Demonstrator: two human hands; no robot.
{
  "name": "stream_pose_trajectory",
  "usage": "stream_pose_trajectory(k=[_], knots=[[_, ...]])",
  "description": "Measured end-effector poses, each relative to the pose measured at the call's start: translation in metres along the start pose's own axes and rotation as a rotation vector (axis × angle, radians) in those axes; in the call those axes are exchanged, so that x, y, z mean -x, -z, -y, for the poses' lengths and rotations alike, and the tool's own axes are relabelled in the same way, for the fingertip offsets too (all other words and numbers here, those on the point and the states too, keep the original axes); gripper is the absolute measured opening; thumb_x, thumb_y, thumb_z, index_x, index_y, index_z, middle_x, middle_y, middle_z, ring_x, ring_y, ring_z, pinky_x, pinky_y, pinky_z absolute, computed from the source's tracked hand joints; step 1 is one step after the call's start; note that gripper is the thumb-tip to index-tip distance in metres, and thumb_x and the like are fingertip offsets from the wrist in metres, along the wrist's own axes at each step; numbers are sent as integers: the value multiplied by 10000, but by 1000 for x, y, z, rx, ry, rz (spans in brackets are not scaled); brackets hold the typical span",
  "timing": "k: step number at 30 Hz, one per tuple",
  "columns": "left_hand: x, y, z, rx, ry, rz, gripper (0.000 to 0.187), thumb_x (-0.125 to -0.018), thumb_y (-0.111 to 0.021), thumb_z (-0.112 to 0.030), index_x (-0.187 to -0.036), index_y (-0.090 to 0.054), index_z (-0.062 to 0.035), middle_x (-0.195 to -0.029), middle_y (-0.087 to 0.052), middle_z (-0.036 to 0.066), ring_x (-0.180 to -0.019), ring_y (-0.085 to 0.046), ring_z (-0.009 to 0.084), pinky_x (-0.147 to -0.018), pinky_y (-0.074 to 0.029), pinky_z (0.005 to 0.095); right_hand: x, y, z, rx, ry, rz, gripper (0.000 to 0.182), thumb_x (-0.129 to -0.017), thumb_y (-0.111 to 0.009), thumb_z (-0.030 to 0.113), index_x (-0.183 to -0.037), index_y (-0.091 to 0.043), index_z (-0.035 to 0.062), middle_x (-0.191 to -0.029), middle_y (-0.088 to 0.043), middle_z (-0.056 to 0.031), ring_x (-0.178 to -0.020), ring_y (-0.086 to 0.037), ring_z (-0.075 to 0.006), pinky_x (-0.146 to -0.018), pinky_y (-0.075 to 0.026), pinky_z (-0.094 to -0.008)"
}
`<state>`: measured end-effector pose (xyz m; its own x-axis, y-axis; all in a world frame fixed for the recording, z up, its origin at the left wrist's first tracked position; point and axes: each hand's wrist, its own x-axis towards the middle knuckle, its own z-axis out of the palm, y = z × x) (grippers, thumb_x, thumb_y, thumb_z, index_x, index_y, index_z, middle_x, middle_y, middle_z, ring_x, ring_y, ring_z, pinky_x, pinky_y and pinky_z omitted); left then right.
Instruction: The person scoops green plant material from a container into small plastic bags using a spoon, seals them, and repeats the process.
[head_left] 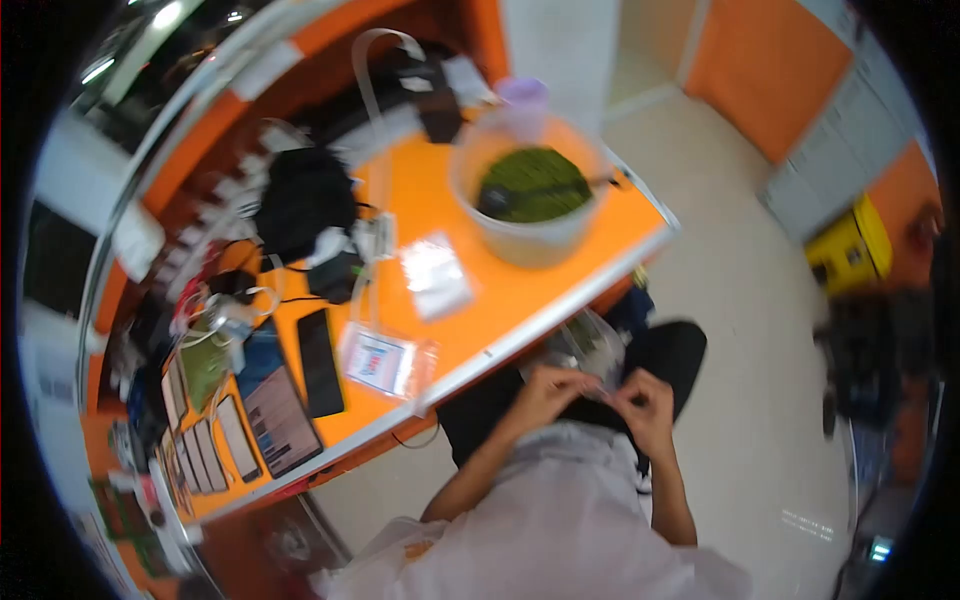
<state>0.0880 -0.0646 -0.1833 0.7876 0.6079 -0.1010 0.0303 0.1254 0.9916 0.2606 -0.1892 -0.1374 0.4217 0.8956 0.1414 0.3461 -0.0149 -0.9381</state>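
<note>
My left hand [552,396] and my right hand [645,408] meet over my lap, with thumbs and fingers pinched together. Between the fingertips is a small, thin piece of clear plastic [598,391], blurred; I cannot tell whether it is part of the bag behind it. Just beyond my hands, between my knees, a clear plastic bag [592,345] shows something greenish inside. On the table corner above them stands a translucent tub [532,240], holding a mass of green powder or shreds [545,180] with a dark-handled utensil [497,200] lying in it.
The orange table [425,190] has a pale front edge close to my left arm. On it lie clear plastic packets [435,275], a black phone [320,362], a tablet [280,420], several more phones, cables and a black bag [305,205]. A purple cup [523,105] stands behind the tub.
</note>
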Motion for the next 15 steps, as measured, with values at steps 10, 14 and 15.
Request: stream_pose_trajectory(k=[10,14,15], knots=[[-32,10,24,-780,172,34,487,-1027,-622,-213,-1477,-553,-39,-1180,-698,288,-1138,-670,430,-965,-540,513,-4,4,-38,-107,-282,-74,118,-901,-787,25,-862,-709,-55,-757,-729,-55,-693,-659,-83,-619,-499,-249],[-47,10,78,-1032,141,19,496,-961,-673,-192,-1432,-584,-63,-1068,-704,291,-1050,-678,485,-904,-554,552,-46,-12,-62,34,-185,-33,134,-908,-779,31,-862,-701,-67,-744,-732,-61,-691,-678,-112,-642,-526,-265],[-52,13,93,-1035,86,19,457,-935,-691,-174,-1373,-634,-59,-1051,-709,290,-1021,-684,493,-886,-559,553,-58,-22,-80,74,-149,4,94,-912,-753,7,-919,-707,-75,-815,-751,-106,-731,-711,-167,-679,-549,-297]])
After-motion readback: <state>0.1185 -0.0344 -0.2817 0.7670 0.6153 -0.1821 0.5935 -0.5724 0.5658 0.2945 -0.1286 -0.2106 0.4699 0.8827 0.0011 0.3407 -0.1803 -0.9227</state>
